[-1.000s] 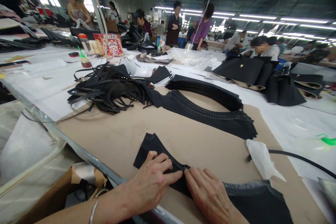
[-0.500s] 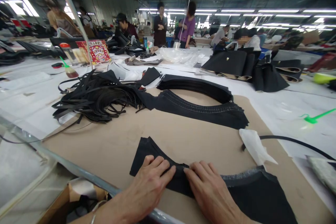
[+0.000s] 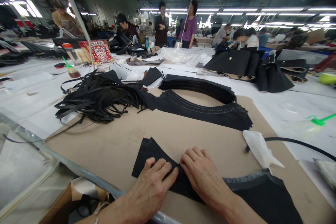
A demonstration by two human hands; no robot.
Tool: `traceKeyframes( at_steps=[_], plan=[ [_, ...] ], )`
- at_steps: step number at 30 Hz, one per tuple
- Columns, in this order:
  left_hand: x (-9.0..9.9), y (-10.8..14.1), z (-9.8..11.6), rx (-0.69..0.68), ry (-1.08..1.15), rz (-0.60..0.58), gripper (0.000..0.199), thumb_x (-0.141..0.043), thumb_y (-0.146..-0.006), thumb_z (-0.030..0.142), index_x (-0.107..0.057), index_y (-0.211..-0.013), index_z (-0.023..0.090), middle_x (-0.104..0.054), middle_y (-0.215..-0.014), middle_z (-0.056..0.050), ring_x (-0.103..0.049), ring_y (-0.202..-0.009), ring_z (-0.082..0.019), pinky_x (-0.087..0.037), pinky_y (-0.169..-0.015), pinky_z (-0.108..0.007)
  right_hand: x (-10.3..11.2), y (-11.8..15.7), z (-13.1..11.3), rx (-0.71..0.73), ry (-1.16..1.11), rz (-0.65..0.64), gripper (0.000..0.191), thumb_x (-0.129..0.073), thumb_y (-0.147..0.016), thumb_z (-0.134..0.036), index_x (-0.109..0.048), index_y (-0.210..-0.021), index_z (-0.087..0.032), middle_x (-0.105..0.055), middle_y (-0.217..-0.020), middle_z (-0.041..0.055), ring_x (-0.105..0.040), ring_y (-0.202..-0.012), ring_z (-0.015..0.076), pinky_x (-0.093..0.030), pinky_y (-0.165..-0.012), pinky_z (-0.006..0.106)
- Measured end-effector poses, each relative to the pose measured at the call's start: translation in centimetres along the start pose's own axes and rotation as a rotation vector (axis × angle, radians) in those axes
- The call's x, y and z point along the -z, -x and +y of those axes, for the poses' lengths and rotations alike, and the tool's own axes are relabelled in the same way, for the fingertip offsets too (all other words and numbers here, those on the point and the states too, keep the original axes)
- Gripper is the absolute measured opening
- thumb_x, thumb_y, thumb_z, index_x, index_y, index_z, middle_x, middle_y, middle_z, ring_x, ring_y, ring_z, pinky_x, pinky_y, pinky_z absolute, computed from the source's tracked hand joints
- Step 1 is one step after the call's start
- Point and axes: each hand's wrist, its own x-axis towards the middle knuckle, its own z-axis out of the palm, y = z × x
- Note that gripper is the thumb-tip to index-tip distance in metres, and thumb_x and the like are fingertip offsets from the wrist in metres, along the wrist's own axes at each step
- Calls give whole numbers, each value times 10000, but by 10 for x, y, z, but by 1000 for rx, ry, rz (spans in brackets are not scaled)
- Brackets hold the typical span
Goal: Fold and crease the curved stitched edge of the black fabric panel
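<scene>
A black curved fabric piece [image 3: 265, 199] lies along the near side of the brown sheet [image 3: 110, 147], its concave edge facing away from me. A folded band with greyish marks runs along that edge on the right. On the left part of this edge my left hand [image 3: 154, 183] presses down, fingers bent and closed on the cloth. Right beside it my right hand [image 3: 202, 173] has curled fingers pressed together on the same edge, hiding the cloth underneath. Farther back lie a curved black piece with stitch-like lines [image 3: 210, 114] and a stack of curved black pieces [image 3: 196, 85].
A heap of black strips [image 3: 97, 101] lies at left. White paper [image 3: 259, 148] and a black strip [image 3: 301, 143] are at right. A green-nozzled bottle [image 3: 72, 71] stands behind the heap. A metal table edge [image 3: 86, 175] and cardboard box [image 3: 63, 199] are near left. Co-workers are beyond.
My right hand has shifted slightly away from me along the folded edge, its fingers more bunched. The left hand stays pressed on the black piece. The view has shifted a little.
</scene>
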Motion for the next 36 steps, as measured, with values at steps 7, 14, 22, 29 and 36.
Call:
traceKeyframes(
  at_steps=[7,14,22,29,36],
  plan=[
    [0,1,0,-2,16,14,386,-514,-944,155,-483,-1324,214,-629,-1151,-19,-503,-1073,-198,-239,-938,-349,5,-1,1,-49,-98,-41,133,-501,-935,-121,-542,-839,-204,-585,-878,15,-488,-835,201,-313,-756,351],
    [-3,0,1,0,-9,34,434,-484,-923,92,-476,-1338,220,-626,-1146,-28,-492,-1085,-203,-231,-952,-364,23,-6,-1,-57,-103,-216,172,-400,-979,-124,-538,-899,-188,-624,-899,39,-541,-813,195,-350,-771,347],
    [-4,0,-2,-40,-6,131,512,-476,-832,-5,-534,-1280,235,-626,-1145,-21,-501,-1093,-199,-251,-949,-353,38,3,11,-217,-323,-291,259,-658,-805,-171,-598,-1056,-203,-657,-939,36,-590,-842,191,-392,-740,277],
    [9,-35,6,140,321,111,306,-486,-888,57,-601,-1117,224,-625,-1079,-30,-524,-1038,-190,-361,-906,-353,32,4,13,-267,-325,-253,216,-631,-717,-100,-626,-905,-206,-655,-807,0,-599,-763,165,-360,-640,240],
    [11,-70,6,157,328,-175,289,-527,-755,-17,-664,-880,205,-629,-909,-6,-546,-949,-184,-424,-867,-321,33,9,18,-248,-329,-226,69,-648,-728,-155,-610,-760,-203,-653,-732,-9,-605,-699,167,-317,-583,247]
  ],
)
